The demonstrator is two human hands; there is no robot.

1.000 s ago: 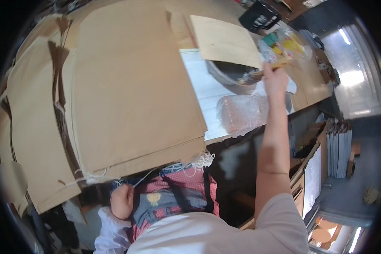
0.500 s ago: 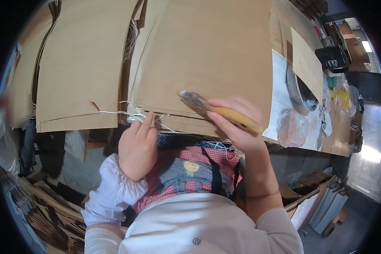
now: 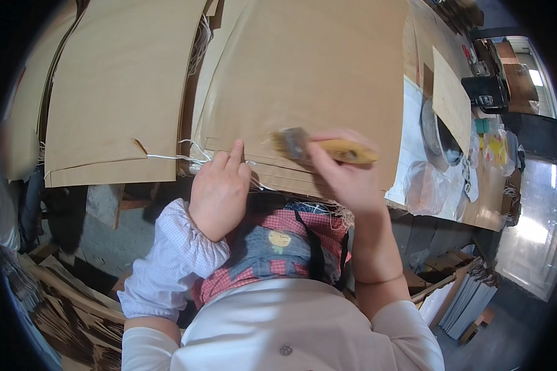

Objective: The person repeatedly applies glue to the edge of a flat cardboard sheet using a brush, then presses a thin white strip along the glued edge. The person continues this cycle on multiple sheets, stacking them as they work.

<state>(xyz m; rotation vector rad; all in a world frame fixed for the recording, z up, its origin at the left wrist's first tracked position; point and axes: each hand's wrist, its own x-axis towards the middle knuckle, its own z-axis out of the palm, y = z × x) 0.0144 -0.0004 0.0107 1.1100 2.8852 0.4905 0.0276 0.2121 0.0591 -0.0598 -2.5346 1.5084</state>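
My right hand (image 3: 346,176) grips a flat paintbrush (image 3: 319,147) with a yellow wooden handle, its bristles lying on the near edge of a stack of brown paper sheets (image 3: 309,80). My left hand (image 3: 220,188) presses on the same near edge, index finger stretched forward onto the paper. White strings (image 3: 173,156) run along the edge beside my left fingers. A second brown paper stack (image 3: 117,93) lies to the left.
To the right sit a dark round bowl (image 3: 436,133), a loose brown sheet (image 3: 452,102), a clear plastic bag (image 3: 424,185) and small coloured items on white paper. A black device (image 3: 486,96) stands farther back. Cardboard pieces (image 3: 56,309) lie on the floor at lower left.
My right hand came back from the far right bowl area with the brush and laid its bristles on the paper edge. My left hand rose onto the same edge, finger extended.
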